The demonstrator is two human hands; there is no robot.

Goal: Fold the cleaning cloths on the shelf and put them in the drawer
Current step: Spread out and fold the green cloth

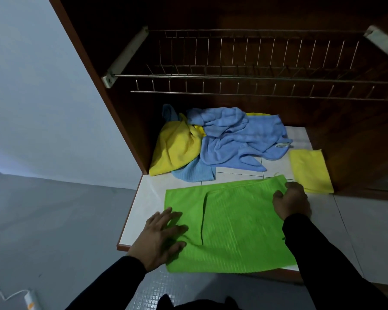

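Observation:
A green cloth (pixel 231 222) lies spread flat on the white tiled shelf (pixel 141 202), with a crease running down its left part. My left hand (pixel 161 238) rests flat on the cloth's left edge, fingers straight. My right hand (pixel 291 201) sits at the cloth's far right corner with its fingers curled on the fabric. Behind the green cloth lies a crumpled heap: a yellow cloth (pixel 177 146) on the left and blue cloths (pixel 238 137) on the right. A small folded yellow cloth (pixel 309 171) lies flat at the right.
A wire dish rack (pixel 255 70) hangs above the shelf inside the dark wooden cabinet (pixel 356 130). The cabinet's side panel (pixel 126 130) stands left of the heap. Grey floor (pixel 54 220) lies below to the left, with a white cord and small device (pixel 29 300).

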